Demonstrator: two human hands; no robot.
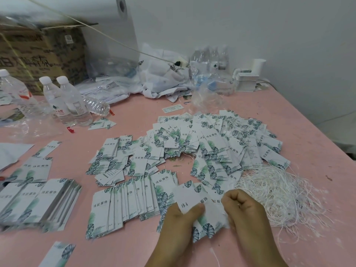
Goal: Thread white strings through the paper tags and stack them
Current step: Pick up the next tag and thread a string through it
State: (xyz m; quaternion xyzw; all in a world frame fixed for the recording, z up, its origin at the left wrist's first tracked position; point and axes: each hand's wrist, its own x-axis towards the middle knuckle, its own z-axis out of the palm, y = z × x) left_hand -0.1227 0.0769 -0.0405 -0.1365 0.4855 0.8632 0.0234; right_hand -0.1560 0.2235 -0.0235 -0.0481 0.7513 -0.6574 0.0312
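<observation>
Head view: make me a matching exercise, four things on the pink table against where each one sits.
Things
1. loose white strings
2. cardboard box
3. upright water bottles
4. held tag

Places
A. far left corner, by the wall
B. pinched in the left hand, beside the right hand
C. near right, a tangled heap
D. left side, in front of the box

Pairs: 1-C, 2-A, 3-D, 4-B

Two bare hands, left (pixel 178 222) and right (pixel 248 214), plus forearms. No rings, watch or gloves visible. Sleeves, if any, apparently lie outside the frame.
</observation>
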